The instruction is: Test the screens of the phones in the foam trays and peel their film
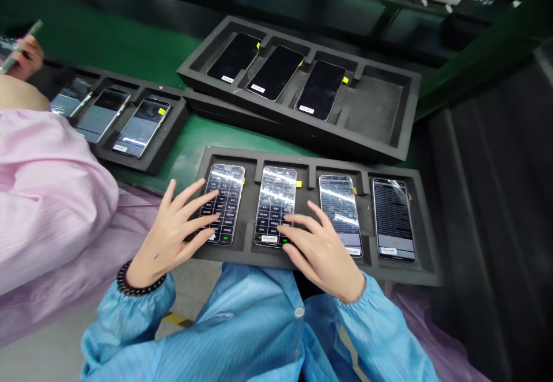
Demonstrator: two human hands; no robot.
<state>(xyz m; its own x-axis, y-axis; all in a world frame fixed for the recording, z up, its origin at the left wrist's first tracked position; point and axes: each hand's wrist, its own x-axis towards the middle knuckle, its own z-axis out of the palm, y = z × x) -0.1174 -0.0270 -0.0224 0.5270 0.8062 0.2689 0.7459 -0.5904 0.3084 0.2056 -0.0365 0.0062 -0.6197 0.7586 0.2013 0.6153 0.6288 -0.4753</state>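
Several smartphones lie face up in a black foam tray (pixel 311 160) in front of me. My left hand (pixel 177 229), a dark beaded bracelet at its wrist, reaches over the leftmost smartphone (pixel 233 203), fingers spread. That phone shows a grid of buttons. My right hand (pixel 317 246) has its fingers apart over the lower right of the second smartphone (pixel 270 197), which shows a similar grid. Whether the fingertips press the glass I cannot tell. Further right, the third smartphone (pixel 339 200) and the rightmost smartphone (pixel 393 215) show lines of text.
Behind stands a stacked foam tray (pixel 371 111) with 3 dark-screened phones. To the left, another tray (pixel 149 160) holds more phones beside a person in a pink sleeve (pixel 56 174), whose hand (pixel 28 56) holds a phone. The green bench (pixel 216 134) runs beneath.
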